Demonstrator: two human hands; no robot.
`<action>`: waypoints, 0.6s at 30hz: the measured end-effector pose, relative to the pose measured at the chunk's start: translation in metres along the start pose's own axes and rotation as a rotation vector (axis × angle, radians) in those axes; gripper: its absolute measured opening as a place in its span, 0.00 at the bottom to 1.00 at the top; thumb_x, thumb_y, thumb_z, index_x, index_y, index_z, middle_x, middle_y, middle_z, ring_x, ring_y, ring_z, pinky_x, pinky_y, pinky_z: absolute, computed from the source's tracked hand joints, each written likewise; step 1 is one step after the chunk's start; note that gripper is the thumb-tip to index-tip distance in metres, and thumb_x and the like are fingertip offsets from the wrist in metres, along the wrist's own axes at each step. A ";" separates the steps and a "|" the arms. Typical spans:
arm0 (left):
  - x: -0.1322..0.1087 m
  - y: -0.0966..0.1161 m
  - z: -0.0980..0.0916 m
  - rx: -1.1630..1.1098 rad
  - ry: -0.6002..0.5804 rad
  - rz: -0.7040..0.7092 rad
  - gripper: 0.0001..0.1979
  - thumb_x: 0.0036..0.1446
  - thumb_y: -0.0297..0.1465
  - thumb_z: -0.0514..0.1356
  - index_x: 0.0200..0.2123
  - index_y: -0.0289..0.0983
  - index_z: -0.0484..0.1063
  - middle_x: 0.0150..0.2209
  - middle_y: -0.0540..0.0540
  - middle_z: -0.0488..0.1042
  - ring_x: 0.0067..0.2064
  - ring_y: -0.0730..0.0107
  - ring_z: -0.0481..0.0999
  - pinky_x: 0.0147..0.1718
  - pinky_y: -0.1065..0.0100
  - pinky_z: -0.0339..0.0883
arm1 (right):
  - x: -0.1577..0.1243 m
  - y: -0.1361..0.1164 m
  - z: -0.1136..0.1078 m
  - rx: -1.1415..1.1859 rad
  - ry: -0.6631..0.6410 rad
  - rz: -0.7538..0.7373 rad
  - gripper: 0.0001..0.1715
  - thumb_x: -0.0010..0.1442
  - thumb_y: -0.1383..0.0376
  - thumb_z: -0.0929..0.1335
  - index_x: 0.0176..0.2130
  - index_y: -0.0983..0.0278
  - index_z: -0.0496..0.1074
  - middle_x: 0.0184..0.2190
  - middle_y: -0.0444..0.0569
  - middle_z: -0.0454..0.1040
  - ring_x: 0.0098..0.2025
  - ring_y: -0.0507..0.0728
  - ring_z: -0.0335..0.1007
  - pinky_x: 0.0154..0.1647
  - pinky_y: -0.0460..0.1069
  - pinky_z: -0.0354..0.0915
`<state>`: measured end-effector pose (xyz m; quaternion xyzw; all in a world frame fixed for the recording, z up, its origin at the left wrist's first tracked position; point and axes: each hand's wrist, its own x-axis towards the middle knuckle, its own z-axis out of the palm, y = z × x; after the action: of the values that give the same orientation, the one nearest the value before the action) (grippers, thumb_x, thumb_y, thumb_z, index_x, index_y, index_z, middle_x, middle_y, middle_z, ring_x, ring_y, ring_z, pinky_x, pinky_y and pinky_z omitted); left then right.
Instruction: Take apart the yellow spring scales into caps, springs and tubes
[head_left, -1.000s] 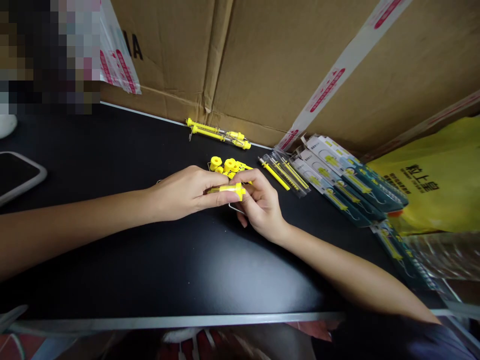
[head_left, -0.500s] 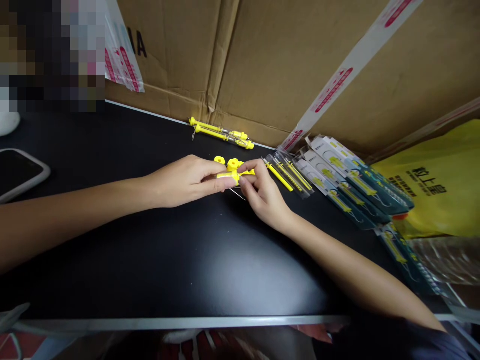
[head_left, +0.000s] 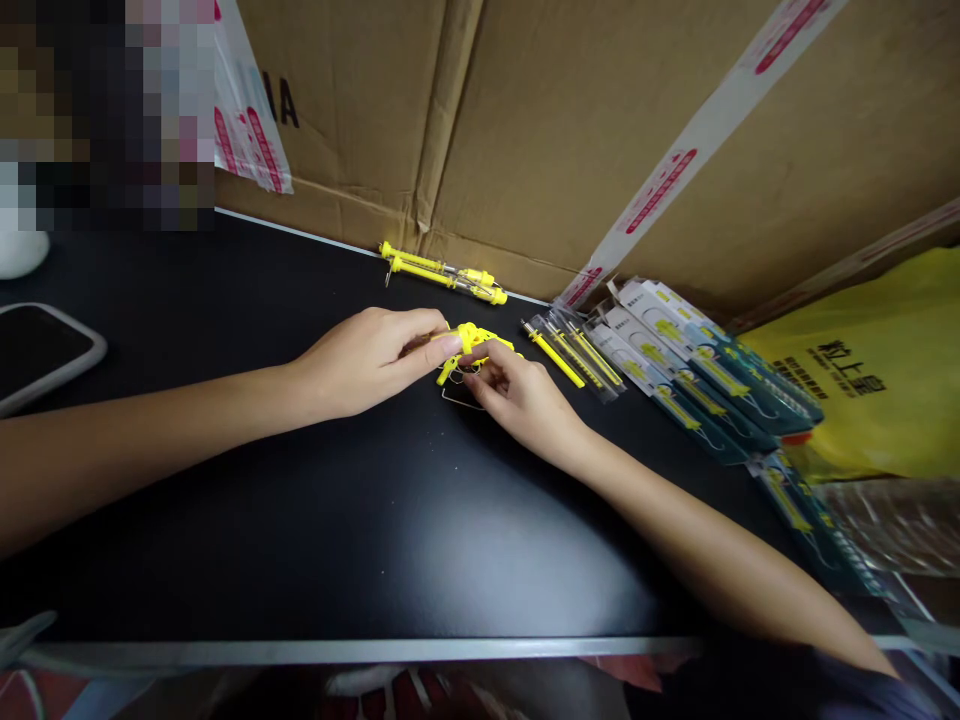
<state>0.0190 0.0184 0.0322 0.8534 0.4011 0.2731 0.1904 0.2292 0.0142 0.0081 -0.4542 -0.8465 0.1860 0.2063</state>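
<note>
My left hand [head_left: 379,352] is closed, thumb over fingers, around a yellow plastic tube piece that mostly hides inside the grip. Its tip points right, above a small heap of loose yellow plastic parts [head_left: 489,338] on the black table. My right hand [head_left: 529,398] reaches into the front of that heap with thumb and fingers curled together. What sits between those fingertips is hidden. Thin bent metal wires [head_left: 457,400] lie just below them. Behind the heap, two yellow rod-shaped assemblies [head_left: 442,272] with metal ends rest side by side.
Slim yellow rods [head_left: 574,352], some in clear sleeves, lie right of the heap. Beyond them are stacked printed packages [head_left: 694,365] and a yellow bag [head_left: 885,370]. A large cardboard box [head_left: 555,130] walls off the back. A phone [head_left: 45,350] lies at left on the black table [head_left: 337,540].
My right hand has moved slightly left and down from the tube piece's end into the loose parts and wires. My left hand keeps its hold, tilted slightly up.
</note>
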 end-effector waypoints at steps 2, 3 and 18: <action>0.000 -0.002 0.002 0.028 -0.015 0.011 0.18 0.63 0.42 0.47 0.29 0.36 0.66 0.22 0.54 0.64 0.24 0.78 0.63 0.24 0.73 0.51 | 0.000 -0.001 -0.003 -0.068 0.018 -0.003 0.09 0.60 0.67 0.62 0.43 0.62 0.65 0.25 0.41 0.68 0.24 0.49 0.61 0.27 0.44 0.55; 0.000 -0.003 0.002 0.037 -0.019 0.017 0.18 0.63 0.42 0.47 0.28 0.36 0.65 0.22 0.54 0.64 0.24 0.78 0.63 0.24 0.73 0.51 | 0.000 -0.002 -0.004 -0.111 0.036 -0.011 0.08 0.60 0.67 0.62 0.42 0.62 0.65 0.27 0.43 0.69 0.25 0.50 0.62 0.28 0.45 0.55; -0.002 -0.003 0.005 0.093 -0.036 0.031 0.18 0.63 0.42 0.47 0.31 0.36 0.66 0.25 0.52 0.67 0.24 0.76 0.64 0.24 0.73 0.51 | -0.002 -0.008 -0.012 -0.354 0.059 -0.116 0.04 0.59 0.67 0.63 0.36 0.62 0.67 0.36 0.48 0.71 0.30 0.52 0.64 0.29 0.46 0.55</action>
<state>0.0191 0.0179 0.0258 0.8722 0.3966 0.2415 0.1536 0.2308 0.0100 0.0225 -0.4392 -0.8843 0.0086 0.1581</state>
